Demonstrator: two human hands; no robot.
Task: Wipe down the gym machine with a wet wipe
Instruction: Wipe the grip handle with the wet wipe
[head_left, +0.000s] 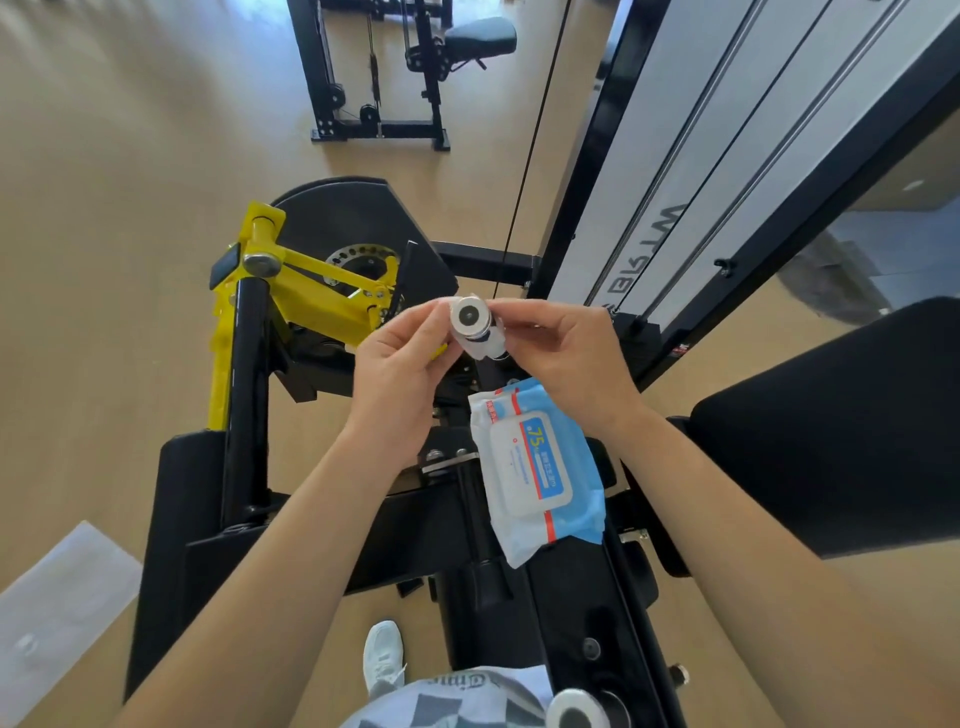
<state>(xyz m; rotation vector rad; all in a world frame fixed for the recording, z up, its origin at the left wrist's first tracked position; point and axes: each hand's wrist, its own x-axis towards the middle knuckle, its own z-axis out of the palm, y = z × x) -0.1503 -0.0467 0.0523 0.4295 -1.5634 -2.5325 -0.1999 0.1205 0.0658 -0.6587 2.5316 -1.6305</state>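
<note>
The wet wipe (485, 345) is wrapped round a chrome bar end (469, 314) of the gym machine (249, 364), up above the frame and between both hands. The left grip (400, 374) pinches the wipe against the left side of the chrome end, thumb and fingers curled in. The right grip (566, 358) clasps the wipe from the right, its fingertips closed on the thin white sheet just under the cap. The round face of the cap shows bare, pointing up at the camera.

Just below the hands a blue and white wipe pack (535, 467) lies on the machine's black frame, its lid closed. To the left a yellow lever arm (311, 291) runs up to a black disc guard (353, 218). A black pad (831, 426) sits at the right, and behind it rises the pale weight-stack cover (701, 156) with a cable running alongside. A second chrome end (576, 712) shows at the bottom edge. A white shoe (383, 657) stands on the tan floor (130, 208), and another black machine (395, 78) stands well apart at the top.
</note>
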